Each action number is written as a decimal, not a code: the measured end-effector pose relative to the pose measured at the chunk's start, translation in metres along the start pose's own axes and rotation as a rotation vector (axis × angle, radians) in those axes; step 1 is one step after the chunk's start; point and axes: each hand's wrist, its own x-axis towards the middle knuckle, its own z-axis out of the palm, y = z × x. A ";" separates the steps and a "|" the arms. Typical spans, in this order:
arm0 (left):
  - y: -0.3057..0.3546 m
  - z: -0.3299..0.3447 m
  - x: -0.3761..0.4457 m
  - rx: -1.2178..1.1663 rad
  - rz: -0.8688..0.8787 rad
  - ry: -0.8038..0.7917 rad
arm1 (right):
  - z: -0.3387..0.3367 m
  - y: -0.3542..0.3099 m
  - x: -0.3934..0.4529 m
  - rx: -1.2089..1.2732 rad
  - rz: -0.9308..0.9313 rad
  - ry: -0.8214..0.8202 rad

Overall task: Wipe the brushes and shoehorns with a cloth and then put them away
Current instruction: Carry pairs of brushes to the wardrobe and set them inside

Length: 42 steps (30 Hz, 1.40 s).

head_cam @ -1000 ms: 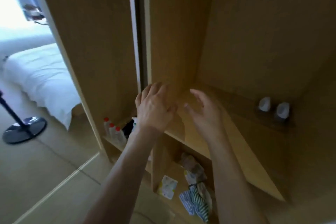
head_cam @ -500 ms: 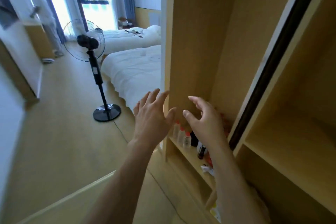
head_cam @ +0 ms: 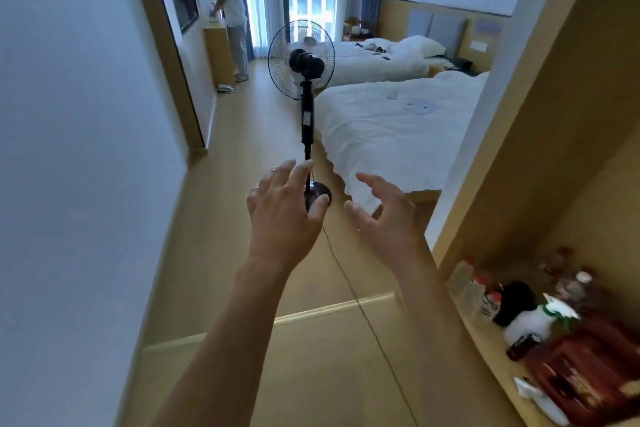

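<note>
My left hand [head_cam: 282, 213] is raised in front of me with its fingers spread and relaxed, holding nothing. My right hand [head_cam: 384, 215] hovers beside it, a little to the right, fingers loosely bent and empty. Both hang in the air over the wooden floor, facing into the bedroom. No brush, shoehorn or cloth shows in this view.
A wooden cupboard [head_cam: 561, 121] stands at my right, its low shelf crowded with bottles [head_cam: 474, 284]. A standing fan [head_cam: 301, 59] with a trailing cable [head_cam: 349, 284] is ahead, beds [head_cam: 391, 121] behind it. A person [head_cam: 230, 10] stands at the far left wall.
My view has swung left, away from the cupboard's inside and out toward the bedroom. Both hands stayed raised, apart and empty.
</note>
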 end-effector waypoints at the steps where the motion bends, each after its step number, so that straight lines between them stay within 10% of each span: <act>1: -0.011 0.000 0.007 0.012 -0.025 0.005 | 0.011 -0.001 0.010 0.013 -0.010 -0.017; 42: -0.357 0.116 0.613 0.159 -0.253 0.076 | 0.401 0.002 0.639 0.060 -0.056 -0.333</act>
